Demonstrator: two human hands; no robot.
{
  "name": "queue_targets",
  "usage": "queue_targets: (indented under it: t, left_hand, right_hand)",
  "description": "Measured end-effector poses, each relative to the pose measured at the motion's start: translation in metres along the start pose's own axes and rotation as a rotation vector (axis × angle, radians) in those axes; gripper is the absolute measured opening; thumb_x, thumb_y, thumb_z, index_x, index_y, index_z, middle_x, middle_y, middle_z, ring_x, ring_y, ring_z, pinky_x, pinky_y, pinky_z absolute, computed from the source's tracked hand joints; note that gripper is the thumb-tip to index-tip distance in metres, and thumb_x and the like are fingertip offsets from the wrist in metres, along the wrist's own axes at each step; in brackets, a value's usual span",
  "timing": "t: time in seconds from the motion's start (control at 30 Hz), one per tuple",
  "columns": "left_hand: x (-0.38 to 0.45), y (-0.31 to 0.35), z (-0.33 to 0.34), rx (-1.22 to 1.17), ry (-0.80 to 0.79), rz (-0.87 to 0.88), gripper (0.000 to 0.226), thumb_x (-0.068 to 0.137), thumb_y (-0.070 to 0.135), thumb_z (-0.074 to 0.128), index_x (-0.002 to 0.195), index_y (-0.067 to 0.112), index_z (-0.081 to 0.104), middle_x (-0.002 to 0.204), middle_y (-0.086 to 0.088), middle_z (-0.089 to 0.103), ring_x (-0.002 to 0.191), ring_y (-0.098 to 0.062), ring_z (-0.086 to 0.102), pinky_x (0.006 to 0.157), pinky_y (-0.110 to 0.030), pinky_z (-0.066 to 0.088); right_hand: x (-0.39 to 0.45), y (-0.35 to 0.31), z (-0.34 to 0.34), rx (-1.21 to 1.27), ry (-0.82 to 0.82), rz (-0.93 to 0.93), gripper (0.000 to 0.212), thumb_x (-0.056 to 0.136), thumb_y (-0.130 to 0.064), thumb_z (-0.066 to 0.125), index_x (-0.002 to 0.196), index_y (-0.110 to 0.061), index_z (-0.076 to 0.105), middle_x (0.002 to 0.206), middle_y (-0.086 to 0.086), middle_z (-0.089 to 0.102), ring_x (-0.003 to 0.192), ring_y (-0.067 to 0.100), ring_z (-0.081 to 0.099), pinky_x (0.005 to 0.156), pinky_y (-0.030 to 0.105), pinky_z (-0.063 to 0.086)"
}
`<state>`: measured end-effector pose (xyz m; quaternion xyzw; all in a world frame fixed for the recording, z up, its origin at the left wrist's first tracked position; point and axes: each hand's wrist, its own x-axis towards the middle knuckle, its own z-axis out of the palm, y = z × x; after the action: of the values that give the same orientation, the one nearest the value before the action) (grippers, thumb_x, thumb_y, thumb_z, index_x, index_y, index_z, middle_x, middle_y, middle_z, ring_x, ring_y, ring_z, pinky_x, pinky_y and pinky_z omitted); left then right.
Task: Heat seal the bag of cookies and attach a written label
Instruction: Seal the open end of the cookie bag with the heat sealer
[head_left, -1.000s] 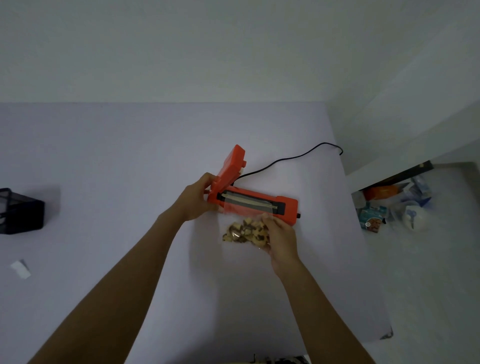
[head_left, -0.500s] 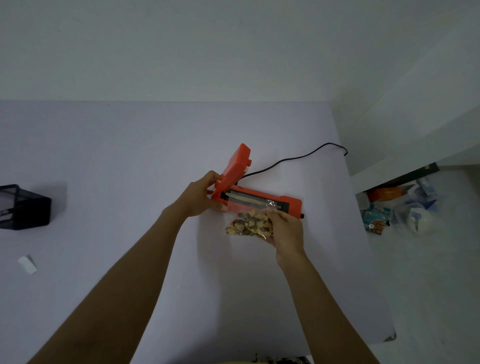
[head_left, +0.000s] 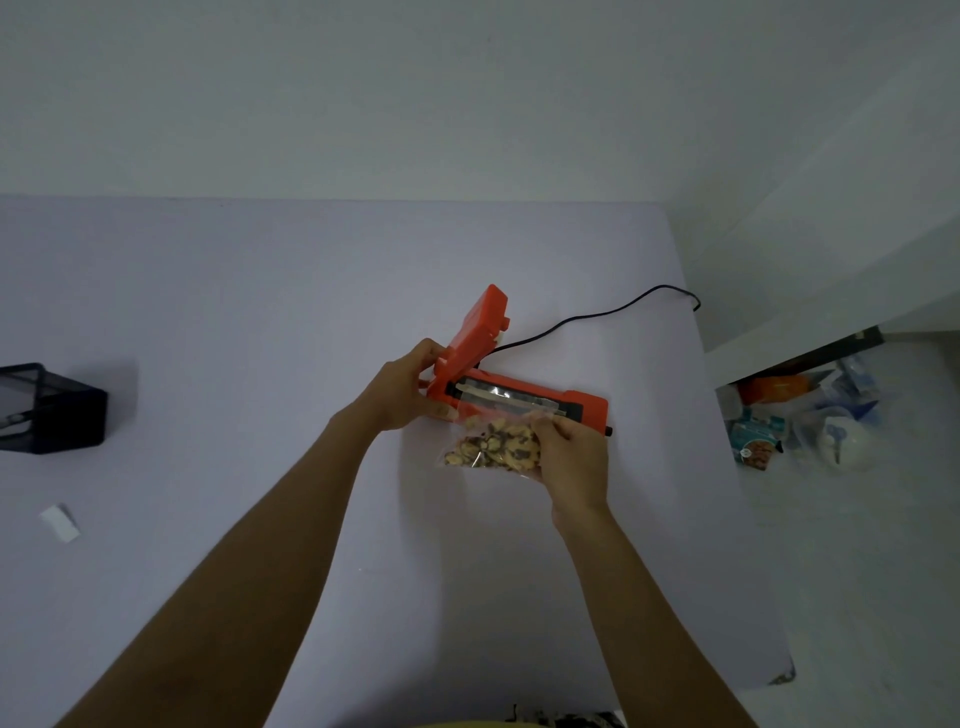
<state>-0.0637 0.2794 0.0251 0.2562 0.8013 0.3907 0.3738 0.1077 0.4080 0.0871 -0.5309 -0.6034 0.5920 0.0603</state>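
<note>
An orange heat sealer (head_left: 582, 402) lies mid-table with its lid (head_left: 475, 327) raised and the dark sealing strip exposed. My left hand (head_left: 402, 389) grips the sealer's left end at the hinge, touching the lid. A clear bag of cookies (head_left: 491, 444) lies just in front of the sealer, its open top edge resting over the sealing strip. My right hand (head_left: 571, 457) pinches the bag's right side and holds it flat against the sealer's front.
The sealer's black cord (head_left: 597, 317) runs to the table's far right edge. A black mesh box (head_left: 49, 408) stands at the left, with a small white label (head_left: 60, 522) nearer me. Packets and clutter (head_left: 800, 421) lie on the floor right of the white table (head_left: 208, 312).
My right hand has slid the bag forward, so its top edge now lies over the sealing strip. My left hand stays on the raised lid's hinge end.
</note>
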Motion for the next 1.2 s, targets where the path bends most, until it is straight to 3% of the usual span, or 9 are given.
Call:
queue_targets:
  t: [0.13,0.7,0.83,0.93,1.07,1.2]
  left_hand:
    - [0.000,-0.001,0.001,0.005,0.008,0.008,0.064,0.068,0.017,0.084,0.119,0.018,0.045,0.124,-0.004,0.058,0.116,-0.028,0.055,0.097,-0.038,0.047]
    - [0.000,-0.001,0.001,0.011,0.011,0.004,0.064,0.067,0.024,0.085,0.115,0.024,0.044,0.127,-0.002,0.057,0.115,-0.028,0.055,0.095,-0.040,0.050]
    - [0.000,-0.001,0.002,0.020,0.012,0.008,0.060,0.071,0.019,0.083,0.117,0.019,0.044,0.129,-0.004,0.056,0.116,-0.027,0.054,0.095,-0.038,0.048]
    - [0.001,-0.002,0.001,0.020,0.013,0.020,0.056,0.074,0.014,0.080,0.116,0.019,0.045,0.129,-0.004,0.055,0.117,-0.028,0.054,0.094,-0.036,0.048]
    - [0.000,-0.001,0.002,0.030,0.016,0.025,0.059,0.072,0.012,0.081,0.118,0.015,0.045,0.130,-0.007,0.055,0.116,-0.028,0.054,0.090,-0.030,0.046]
    - [-0.002,-0.002,0.002,0.013,0.018,-0.004,0.064,0.068,0.018,0.084,0.119,0.017,0.045,0.126,-0.006,0.057,0.112,-0.031,0.057,0.096,-0.043,0.049]
  right_hand:
    - [-0.002,0.001,0.001,-0.040,-0.001,-0.015,0.025,0.091,-0.020,0.061,0.069,-0.016,0.072,0.077,0.008,0.074,0.074,0.022,0.072,0.071,0.050,0.060]
    - [-0.021,-0.012,0.007,-0.113,0.002,-0.165,0.028,0.092,-0.018,0.062,0.066,-0.028,0.065,0.076,0.001,0.072,0.075,0.017,0.070,0.074,0.043,0.061]
    - [-0.024,-0.015,0.007,-0.110,0.009,-0.194,0.027,0.092,-0.018,0.061,0.068,-0.029,0.066,0.074,-0.002,0.070,0.073,0.015,0.069,0.072,0.039,0.060]
    - [-0.025,-0.021,0.000,-0.107,0.034,-0.250,0.027,0.092,-0.019,0.060,0.067,-0.027,0.067,0.072,0.005,0.071,0.073,0.022,0.069,0.069,0.037,0.060]
    - [-0.018,-0.021,-0.011,-0.031,0.004,-0.158,0.023,0.091,-0.023,0.063,0.069,-0.025,0.070,0.079,0.008,0.072,0.078,0.024,0.071,0.076,0.044,0.060]
    - [-0.012,-0.013,-0.019,0.077,-0.079,-0.027,0.019,0.091,-0.021,0.063,0.076,-0.021,0.074,0.080,0.003,0.075,0.080,0.020,0.072,0.079,0.045,0.060]
